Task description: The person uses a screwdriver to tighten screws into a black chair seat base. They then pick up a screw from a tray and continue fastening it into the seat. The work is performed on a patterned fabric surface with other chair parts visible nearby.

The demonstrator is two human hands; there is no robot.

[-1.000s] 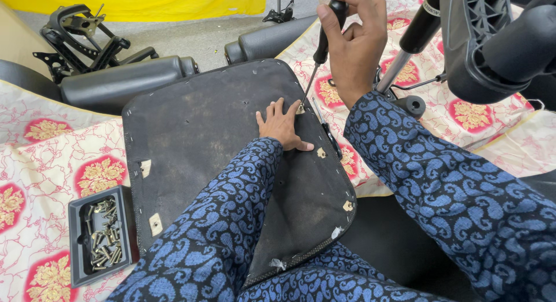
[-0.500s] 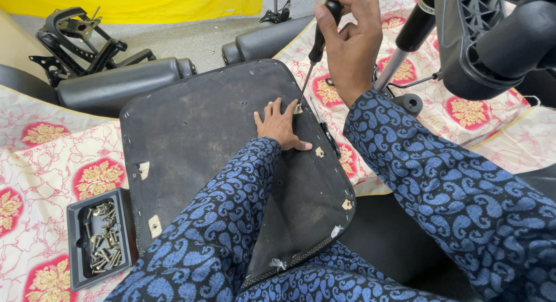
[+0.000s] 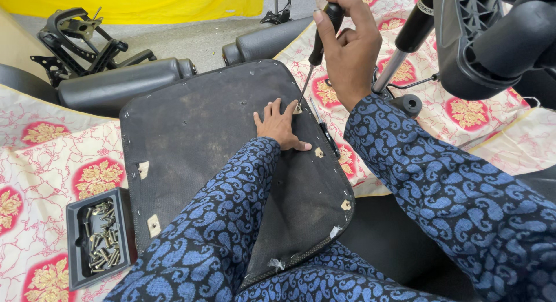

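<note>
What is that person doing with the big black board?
A person in blue patterned sleeves is working on a black seat base that lies upside down across their lap. The right hand holds a screwdriver upright, its tip down at the base's edge. The left hand lies flat on the base right beside the tip. A tray of screws sits on the flowered cloth to the left. Armrests and other chair parts lie around.
</note>
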